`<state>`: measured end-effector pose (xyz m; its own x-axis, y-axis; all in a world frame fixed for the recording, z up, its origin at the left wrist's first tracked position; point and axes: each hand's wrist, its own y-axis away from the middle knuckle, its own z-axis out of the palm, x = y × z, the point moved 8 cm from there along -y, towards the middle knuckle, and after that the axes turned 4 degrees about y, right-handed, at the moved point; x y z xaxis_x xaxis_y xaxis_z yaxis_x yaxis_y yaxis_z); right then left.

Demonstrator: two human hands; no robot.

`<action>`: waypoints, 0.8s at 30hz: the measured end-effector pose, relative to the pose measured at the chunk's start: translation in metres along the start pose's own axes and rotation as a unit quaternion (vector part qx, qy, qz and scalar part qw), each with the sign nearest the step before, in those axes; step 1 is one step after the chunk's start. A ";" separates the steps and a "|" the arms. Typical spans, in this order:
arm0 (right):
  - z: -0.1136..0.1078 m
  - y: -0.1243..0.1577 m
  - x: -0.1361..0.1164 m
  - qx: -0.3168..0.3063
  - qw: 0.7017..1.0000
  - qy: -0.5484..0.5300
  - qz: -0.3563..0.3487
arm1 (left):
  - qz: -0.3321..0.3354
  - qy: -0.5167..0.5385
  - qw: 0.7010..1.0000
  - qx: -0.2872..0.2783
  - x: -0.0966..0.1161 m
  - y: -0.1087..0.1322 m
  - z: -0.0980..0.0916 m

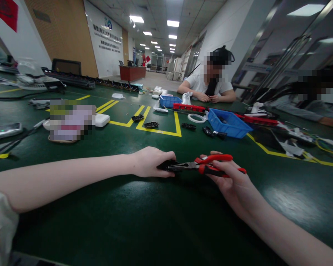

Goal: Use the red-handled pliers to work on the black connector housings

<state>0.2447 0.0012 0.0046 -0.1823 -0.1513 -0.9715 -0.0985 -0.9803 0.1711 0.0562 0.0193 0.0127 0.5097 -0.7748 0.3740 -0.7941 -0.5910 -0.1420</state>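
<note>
My left hand [152, 162] is closed around a small black part [164, 166], most of it hidden by the fingers; its exact kind does not show. In my right hand [233, 179] are long-nose pliers [214, 159] with red and black handles. Their metal jaws point left and reach the black part at my left fingertips. Whether the jaws grip the part or only touch it, I cannot tell. Both hands are just above the green table, near its middle.
Beyond my hands lie several black parts [151, 125], a roll of white tape [197, 118] and a blue bin [229, 123]. A smaller blue bin [170, 101] stands farther back. A phone [72, 123] lies left. Across the table [144, 229] sits a person [211, 79]; another is at right.
</note>
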 end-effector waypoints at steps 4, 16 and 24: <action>-0.002 0.000 -0.001 0.000 1.000 0.006 0.003 | 0.002 0.002 1.000 0.001 0.000 0.000 0.000; -0.005 -0.002 -0.001 0.009 0.999 -0.035 0.003 | 0.002 0.008 1.000 -0.007 0.000 0.001 0.001; -0.003 -0.005 0.005 0.004 0.998 -0.060 0.031 | 0.002 0.013 1.000 -0.005 0.001 0.001 0.001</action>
<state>0.2475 0.0048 -0.0012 -0.3035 -0.1952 -0.9326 -0.0904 -0.9685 0.2321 0.0563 0.0180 0.0124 0.4977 -0.7715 0.3964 -0.7996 -0.5852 -0.1348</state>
